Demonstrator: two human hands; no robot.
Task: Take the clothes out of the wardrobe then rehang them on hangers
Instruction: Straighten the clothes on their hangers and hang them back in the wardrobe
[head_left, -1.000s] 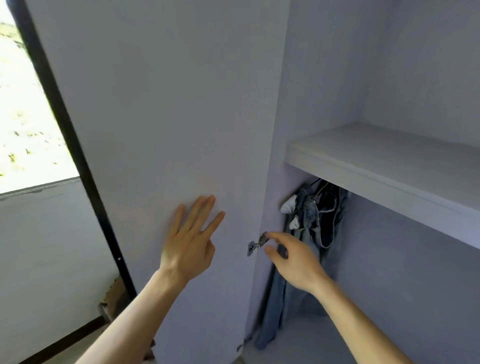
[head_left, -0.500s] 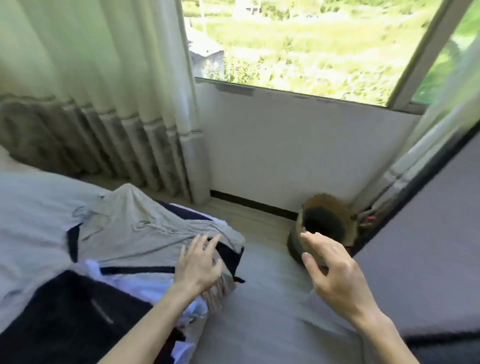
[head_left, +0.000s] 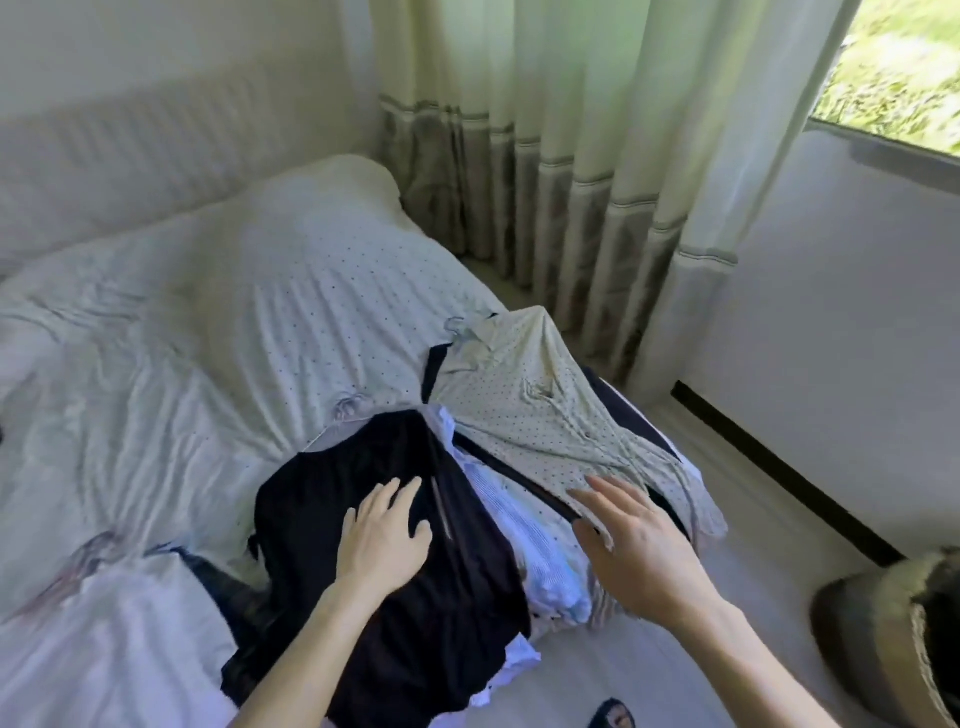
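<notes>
Left hand (head_left: 382, 540) rests flat on the black garment (head_left: 363, 597), likely steadying the pile. Right hand (head_left: 634, 551), fingers straight and holding nothing, reaches for the dotted top (head_left: 519, 415).

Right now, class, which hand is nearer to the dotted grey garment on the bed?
Right. The right hand has its fingers at the near edge of the dotted grey garment; the left hand lies flat on the black garment, across the pale blue garment from it.
</notes>
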